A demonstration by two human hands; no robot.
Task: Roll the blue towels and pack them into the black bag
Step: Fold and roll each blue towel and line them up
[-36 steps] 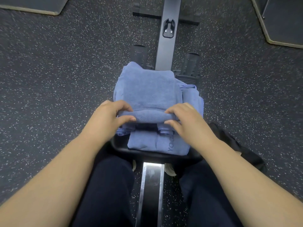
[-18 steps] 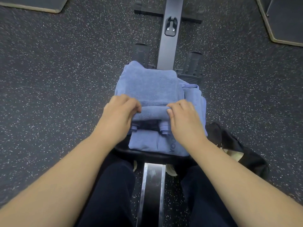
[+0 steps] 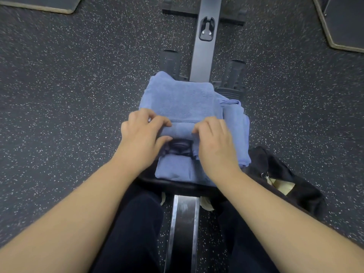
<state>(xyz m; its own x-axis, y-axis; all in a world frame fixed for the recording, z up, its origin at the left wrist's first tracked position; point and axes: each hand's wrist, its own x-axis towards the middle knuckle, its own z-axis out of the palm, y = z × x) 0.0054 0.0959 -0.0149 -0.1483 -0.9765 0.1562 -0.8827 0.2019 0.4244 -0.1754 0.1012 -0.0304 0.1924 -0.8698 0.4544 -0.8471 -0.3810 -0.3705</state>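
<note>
- The left hand (image 3: 142,137) grips the left end of a rolled part of the top blue towel (image 3: 178,99); its fingers (image 3: 157,121) curl over the top of the roll and the thumb tucks under the near side
- The right hand (image 3: 214,140) grips the right end of the same roll — its fingers curl over the top with their tips pointing toward the left hand, and the thumb is hidden, so I cannot tell where it lies
- Between the two sets of fingertips a short stretch of the roll (image 3: 182,130) shows, lying crosswise
- Beyond the fingers the unrolled rest of that towel lies flat, reaching away to the grey rail (image 3: 204,56) and the two black footrests (image 3: 234,75)
- Under the hands and nearer to the person lies a second blue towel (image 3: 173,170), folded flat; a dark gap shows between it and the roll just below the fingertips
- To the right of the right hand's fingers more blue cloth (image 3: 236,119) lies bunched, hanging over the edge of the pile
- The towels rest on a black seat (image 3: 171,183), whose near rim shows just below the wrists
- The black bag (image 3: 295,174) lies on the speckled floor (image 3: 69,95) to the right of the right wrist — its mouth gapes open with a pale lining and a zip pull showing
- A metal rail (image 3: 184,223) runs back from the seat between the person's dark trouser legs
</note>
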